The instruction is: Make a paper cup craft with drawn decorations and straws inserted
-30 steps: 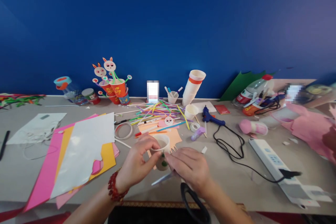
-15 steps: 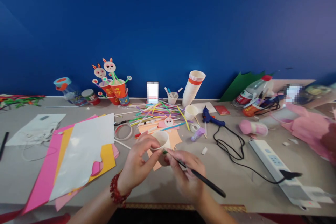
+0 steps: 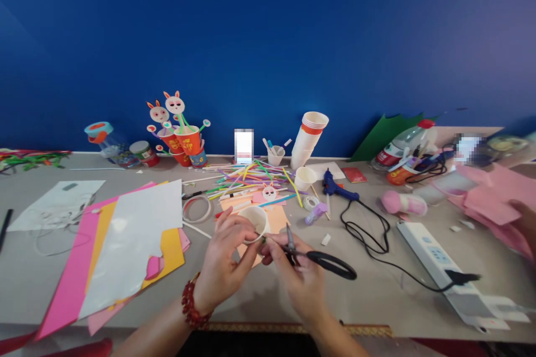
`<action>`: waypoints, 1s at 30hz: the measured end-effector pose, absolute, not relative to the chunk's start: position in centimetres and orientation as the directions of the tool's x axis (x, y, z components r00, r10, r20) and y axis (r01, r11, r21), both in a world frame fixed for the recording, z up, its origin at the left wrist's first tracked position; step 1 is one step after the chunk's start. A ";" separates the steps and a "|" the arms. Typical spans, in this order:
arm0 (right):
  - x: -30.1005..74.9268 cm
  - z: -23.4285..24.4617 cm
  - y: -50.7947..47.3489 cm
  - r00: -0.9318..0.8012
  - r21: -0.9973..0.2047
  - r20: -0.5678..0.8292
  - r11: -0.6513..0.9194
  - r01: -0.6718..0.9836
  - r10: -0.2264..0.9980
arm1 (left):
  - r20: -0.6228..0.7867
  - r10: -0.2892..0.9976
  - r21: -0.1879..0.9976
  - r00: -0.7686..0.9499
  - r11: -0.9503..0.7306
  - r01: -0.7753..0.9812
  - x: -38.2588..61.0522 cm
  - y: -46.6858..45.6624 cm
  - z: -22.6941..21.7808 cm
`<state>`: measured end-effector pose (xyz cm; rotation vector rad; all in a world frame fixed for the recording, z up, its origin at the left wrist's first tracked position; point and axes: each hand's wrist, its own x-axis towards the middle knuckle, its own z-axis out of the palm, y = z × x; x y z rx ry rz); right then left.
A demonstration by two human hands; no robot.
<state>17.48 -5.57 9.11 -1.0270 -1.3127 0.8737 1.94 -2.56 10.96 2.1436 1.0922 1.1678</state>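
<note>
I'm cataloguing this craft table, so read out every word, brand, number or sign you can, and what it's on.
None can be read with certainty.
Front red cup: gold characters, too small.
Red-capped bottle: label too blurred.
Orange container: markings too blurred.
Lidded jar: any print too small.

Blue wall [image 3: 268, 39], purplish toward right; grey tabletop [image 3: 368, 295] below, patterned strip [image 3: 368, 331] at near edge.

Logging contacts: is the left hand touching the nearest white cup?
Touching: in the head view, the left hand grips the nearest white cup at its rim.
</note>
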 end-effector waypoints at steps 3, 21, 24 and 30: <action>17.3 9.0 -5.8 0.101 -0.960 0.278 0.280 -0.009 0.955 | 0.462 0.834 0.739 0.301 -0.550 0.390 2.0 -2.5 10.6; 16.5 9.3 -4.7 0.090 -0.867 -0.061 -0.008 -0.498 0.994 | 0.591 0.765 0.640 0.255 -0.637 0.430 2.8 -2.6 9.0; 16.4 9.2 -4.8 0.068 -0.806 -0.121 -0.058 -0.590 0.990 | 0.604 0.760 0.638 0.241 -0.642 0.426 2.9 -2.6 8.8; 17.4 8.8 -5.5 0.080 -0.865 -0.043 0.003 -0.502 0.996 | 0.373 0.913 0.900 0.168 -0.399 0.172 2.6 -2.5 8.5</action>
